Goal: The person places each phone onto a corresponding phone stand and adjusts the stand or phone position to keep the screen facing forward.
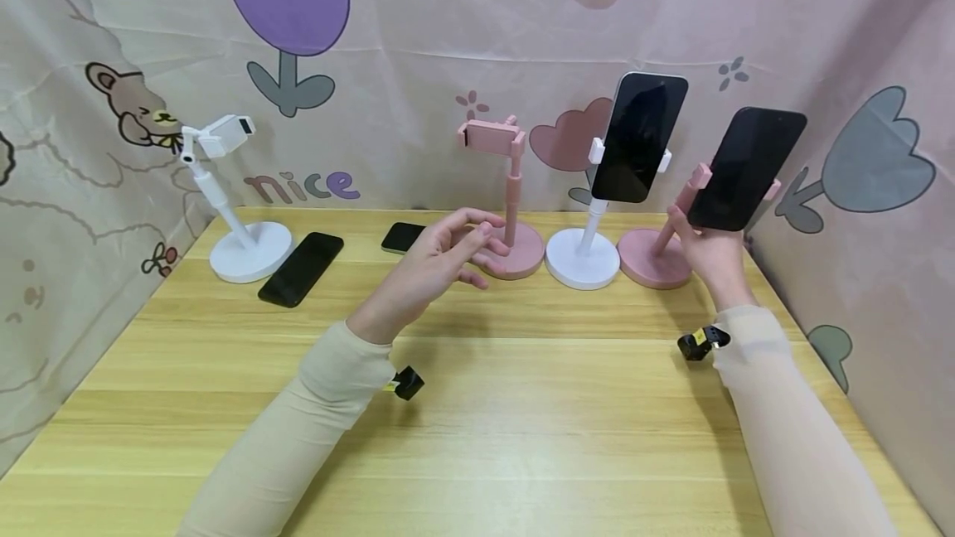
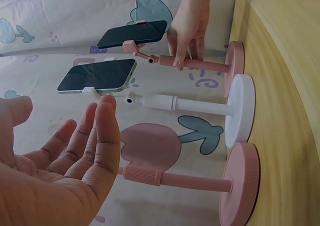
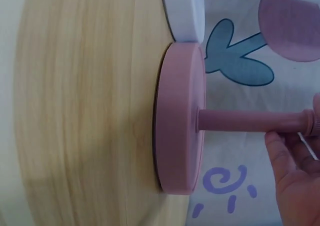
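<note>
1) The desk [image 1: 522, 437] bears four stands, and the step in hand looks like setting the far-right pink stand [image 1: 656, 259], at the back on my right; the next move, I judge, calls for a steady pole [image 3: 245, 121] while the holder's angle is trimmed
2) I count two pink stands and two white: that one, the near white stand [image 1: 582, 262] just beside it, the middle pink stand [image 1: 513, 201] and the left white stand [image 1: 252, 255], these last two phoneless
3) Of my two hands, the right hand [image 1: 712, 259] has its fingers grasping that pole; the left hand [image 1: 433, 259] hangs before the middle pink stand, fingers released, holding nothing
4) Four phones: a tilted phone [image 1: 746, 168] on the far-right pink stand, an upright phone [image 1: 640, 137] on the near white stand, a flat phone [image 1: 302, 269] beside the left white stand, a small phone [image 1: 400, 237] by my left hand
</note>
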Tool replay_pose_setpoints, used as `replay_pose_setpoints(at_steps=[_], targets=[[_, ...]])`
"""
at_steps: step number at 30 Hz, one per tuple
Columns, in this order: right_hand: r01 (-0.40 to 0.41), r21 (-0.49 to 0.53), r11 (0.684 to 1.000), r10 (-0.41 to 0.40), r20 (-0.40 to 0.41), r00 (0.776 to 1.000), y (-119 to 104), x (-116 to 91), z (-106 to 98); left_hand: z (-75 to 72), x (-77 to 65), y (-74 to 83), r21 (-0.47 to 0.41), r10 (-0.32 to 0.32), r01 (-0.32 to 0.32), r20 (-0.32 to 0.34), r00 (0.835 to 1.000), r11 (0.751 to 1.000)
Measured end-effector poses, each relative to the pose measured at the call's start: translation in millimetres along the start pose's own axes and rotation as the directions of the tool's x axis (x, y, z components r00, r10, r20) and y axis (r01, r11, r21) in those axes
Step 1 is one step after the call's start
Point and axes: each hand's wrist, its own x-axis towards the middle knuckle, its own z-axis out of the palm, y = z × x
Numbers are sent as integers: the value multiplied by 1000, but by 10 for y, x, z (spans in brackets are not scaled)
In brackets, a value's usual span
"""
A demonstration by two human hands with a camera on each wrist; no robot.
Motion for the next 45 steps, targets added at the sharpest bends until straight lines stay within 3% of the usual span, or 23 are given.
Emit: replay_pose_setpoints(at_steps=[22,32,45], targets=[[-76,-47,996,83,169,982,-127,-265,-56,-58,-5,5,-2,4,-4,-9,1000,1000],[-44,-143,989,77,234,969,-141,-361,-85,-74,-1,-6,27,11,-11,-19,1000,1000],[-19,-177,984,71,289,955,-271,-487,-73,-124,24,-53,40,1,1,-43,999,999]])
